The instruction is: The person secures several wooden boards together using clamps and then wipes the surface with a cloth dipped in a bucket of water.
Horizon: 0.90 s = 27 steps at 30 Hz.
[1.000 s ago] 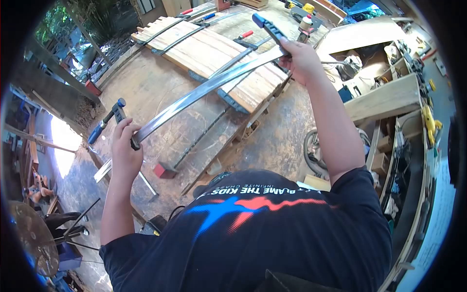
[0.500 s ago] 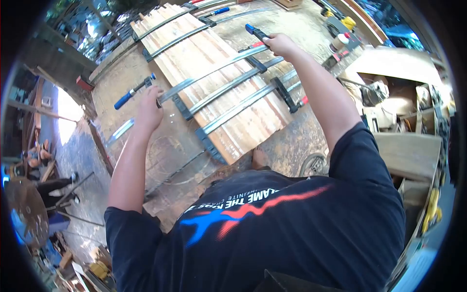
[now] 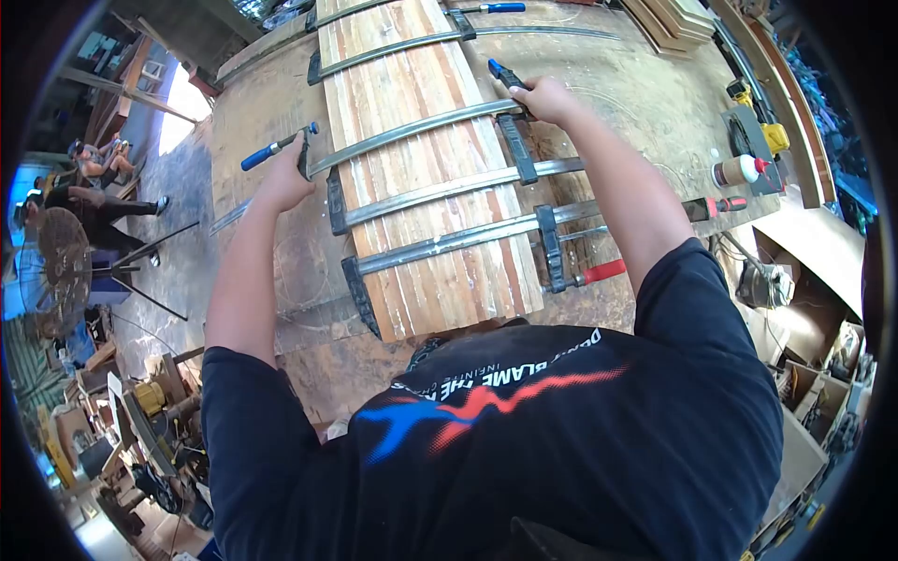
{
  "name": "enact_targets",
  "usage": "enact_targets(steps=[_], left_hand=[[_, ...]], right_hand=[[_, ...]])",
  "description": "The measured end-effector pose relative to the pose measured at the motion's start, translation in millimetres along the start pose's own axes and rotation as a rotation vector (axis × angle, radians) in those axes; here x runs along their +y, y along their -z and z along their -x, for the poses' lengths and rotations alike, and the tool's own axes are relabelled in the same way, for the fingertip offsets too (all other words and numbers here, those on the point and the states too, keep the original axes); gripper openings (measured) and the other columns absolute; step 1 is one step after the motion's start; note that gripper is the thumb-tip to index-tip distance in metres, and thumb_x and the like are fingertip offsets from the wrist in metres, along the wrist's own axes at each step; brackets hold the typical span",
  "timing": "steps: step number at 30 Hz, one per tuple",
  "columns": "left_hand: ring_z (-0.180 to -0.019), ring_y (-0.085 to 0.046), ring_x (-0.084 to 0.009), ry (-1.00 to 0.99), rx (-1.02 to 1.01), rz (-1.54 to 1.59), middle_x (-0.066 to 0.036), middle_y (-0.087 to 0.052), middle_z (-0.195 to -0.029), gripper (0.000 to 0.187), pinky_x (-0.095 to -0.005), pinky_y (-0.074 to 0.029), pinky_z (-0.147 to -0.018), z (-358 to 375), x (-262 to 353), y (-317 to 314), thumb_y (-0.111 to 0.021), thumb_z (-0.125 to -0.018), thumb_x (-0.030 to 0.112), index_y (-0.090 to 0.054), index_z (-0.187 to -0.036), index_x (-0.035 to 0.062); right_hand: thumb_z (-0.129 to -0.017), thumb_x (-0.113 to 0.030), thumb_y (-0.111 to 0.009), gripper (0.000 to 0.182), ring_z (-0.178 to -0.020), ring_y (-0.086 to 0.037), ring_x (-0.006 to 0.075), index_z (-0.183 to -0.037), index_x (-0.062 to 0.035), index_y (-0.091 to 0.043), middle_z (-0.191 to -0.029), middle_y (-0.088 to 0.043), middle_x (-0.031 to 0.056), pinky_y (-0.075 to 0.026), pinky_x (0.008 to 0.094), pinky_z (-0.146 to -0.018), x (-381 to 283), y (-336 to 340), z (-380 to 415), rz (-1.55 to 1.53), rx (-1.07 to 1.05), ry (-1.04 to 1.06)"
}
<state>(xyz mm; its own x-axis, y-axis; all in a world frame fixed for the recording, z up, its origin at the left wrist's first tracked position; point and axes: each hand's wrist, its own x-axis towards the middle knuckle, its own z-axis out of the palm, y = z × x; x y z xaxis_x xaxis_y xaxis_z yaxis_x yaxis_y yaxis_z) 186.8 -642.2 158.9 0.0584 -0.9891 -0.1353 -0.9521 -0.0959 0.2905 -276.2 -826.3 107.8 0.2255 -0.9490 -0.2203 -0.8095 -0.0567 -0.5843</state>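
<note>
A long panel of glued wooden strips [image 3: 412,89] lies on the worktable, with several metal bar clamps across it. My left hand [image 3: 287,179] is closed round the black jaw of a bar clamp [image 3: 421,127], beside its blue handle [image 3: 271,150], left of the panel. At the right edge of the panel my right hand [image 3: 545,99] grips the other end of this same clamp, near a second blue handle [image 3: 506,73]. Nearer my body, two more clamps [image 3: 440,247] span the panel, with black jaws at its edges. White glue smears show on the wood.
On the right of the worktable [image 3: 617,93] stand a glue bottle [image 3: 739,169] and a yellow and black tool [image 3: 773,137]. Stacked boards [image 3: 669,23] lie at the back. A fan [image 3: 64,262] is at the left, with people [image 3: 103,164] seated beyond it.
The view has turned, so the panel now points almost straight ahead. Both hands still hold the clamp, which now crosses the panel a little nearer its surface edges.
</note>
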Motion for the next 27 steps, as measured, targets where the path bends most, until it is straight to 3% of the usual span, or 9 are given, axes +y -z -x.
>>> enact_targets(steps=[5, 6, 9, 10, 14, 18, 21, 22, 27], left_hand=[[-0.126, -0.059, -0.0287, 0.110, -0.019, 0.261, -0.023, -0.055, -0.143, 0.097, -0.0343, -0.045, -0.108, 2.1, -0.1, 8.1, -0.072, -0.071, 0.013, -0.029, -0.158, 0.0028], [-0.122, -0.062, -0.0279, 0.063, 0.020, 0.235, -0.026, -0.054, -0.143, 0.090, -0.0336, -0.049, -0.103, -0.4, -6.7, 0.5, -0.070, -0.077, 0.011, -0.030, -0.157, 0.0005], [-0.126, -0.059, -0.0275, 0.097, -0.019, 0.738, -0.026, -0.055, -0.143, 0.079, -0.0340, -0.047, -0.103, -12.7, -3.5, -15.7, -0.066, -0.086, 0.007, -0.031, -0.157, 0.0004], [-0.119, -0.063, -0.0246, 0.070, -0.068, 0.660, -0.025, -0.059, -0.138, 0.071, -0.0320, -0.050, -0.097, -12.1, 20.1, -11.3, -0.062, -0.093, 0.006, -0.030, -0.156, -0.0002], [-0.110, -0.068, -0.0324, 0.239, 0.002, 0.377, -0.025, -0.067, -0.126, 0.072, -0.0361, -0.054, -0.093, -38.5, -4.1, -31.3, -0.067, -0.089, 0.012, -0.036, -0.151, -0.0068], [-0.086, -0.068, -0.0181, 0.172, 0.169, 0.500, -0.014, -0.071, -0.109, 0.065, -0.0331, -0.056, -0.072, -44.7, -19.2, -55.4, -0.065, -0.094, 0.009, -0.038, -0.152, -0.0014], [-0.072, -0.065, -0.0132, 0.312, 0.188, 0.506, -0.009, -0.071, -0.096, 0.059, -0.0317, -0.052, -0.060, -56.3, -21.5, -55.7, -0.065, -0.095, 0.009, -0.044, -0.149, -0.0004], [-0.063, -0.061, -0.0101, 0.265, 0.031, 0.491, -0.005, -0.069, -0.087, 0.046, -0.0298, -0.048, -0.052, -54.5, -16.1, -39.3, -0.064, -0.097, 0.012, -0.055, -0.141, 0.0014], [-0.064, -0.059, -0.0095, 0.346, -0.067, 0.474, -0.002, -0.067, -0.085, 0.031, -0.0293, -0.048, -0.055, -69.5, -17.0, -38.6, -0.063, -0.098, 0.014, -0.066, -0.127, 0.0034]], right_hand=[[-0.092, -0.051, -0.064, 0.052, -0.095, -0.069, 0.0404, -0.108, -0.0015, -0.074, -0.098, -0.072, 0.0260, -0.053, 0.0452, -0.086, -14.2, -0.4, 8.8, 0.099, 0.079, 0.102], [-0.092, -0.051, -0.064, 0.053, -0.096, -0.069, 0.0406, -0.109, -0.0024, -0.074, -0.098, -0.072, 0.0260, -0.053, 0.0452, -0.086, -15.7, -0.7, 6.8, 0.125, 0.084, 0.122], [-0.093, -0.051, -0.062, 0.051, -0.095, -0.069, 0.0397, -0.110, -0.0038, -0.073, -0.098, -0.072, 0.0247, -0.052, 0.0451, -0.086, -32.0, 8.5, 19.2, 0.084, -0.033, 0.091], [-0.095, -0.048, -0.061, 0.048, -0.094, -0.070, 0.0386, -0.109, -0.0034, -0.073, -0.096, -0.073, 0.0229, -0.053, 0.0449, -0.085, -34.4, -1.3, 23.9, 0.058, 0.022, 0.171], [-0.096, -0.044, -0.061, 0.044, -0.098, -0.069, 0.0371, -0.111, -0.0041, -0.074, -0.101, -0.074, 0.0209, -0.053, 0.0444, -0.089, -41.4, -19.3, 29.6, 0.006, 0.014, 0.115], [-0.094, -0.041, -0.067, 0.049, -0.101, -0.070, 0.0356, -0.121, 0.0001, -0.069, -0.107, -0.073, 0.0219, -0.053, 0.0427, -0.090, -40.6, -22.1, 36.4, -0.034, 0.060, 0.104], [-0.092, -0.039, -0.070, 0.053, -0.102, -0.070, 0.0343, -0.125, 0.0019, -0.066, -0.110, -0.072, 0.0219, -0.053, 0.0416, -0.090, -38.7, -20.7, 39.5, -0.102, 0.067, 0.096], [-0.091, -0.040, -0.071, 0.053, -0.102, -0.070, 0.0345, -0.125, 0.0019, -0.066, -0.110, -0.072, 0.0219, -0.053, 0.0417, -0.090, -41.8, -19.8, 40.9, -0.091, 0.061, 0.096], [-0.091, -0.042, -0.069, 0.048, -0.098, -0.070, 0.0363, -0.116, -0.0007, -0.071, -0.100, -0.073, 0.0214, -0.053, 0.0428, -0.089, -43.4, -21.0, 32.4, 0.017, 0.009, 0.092]])
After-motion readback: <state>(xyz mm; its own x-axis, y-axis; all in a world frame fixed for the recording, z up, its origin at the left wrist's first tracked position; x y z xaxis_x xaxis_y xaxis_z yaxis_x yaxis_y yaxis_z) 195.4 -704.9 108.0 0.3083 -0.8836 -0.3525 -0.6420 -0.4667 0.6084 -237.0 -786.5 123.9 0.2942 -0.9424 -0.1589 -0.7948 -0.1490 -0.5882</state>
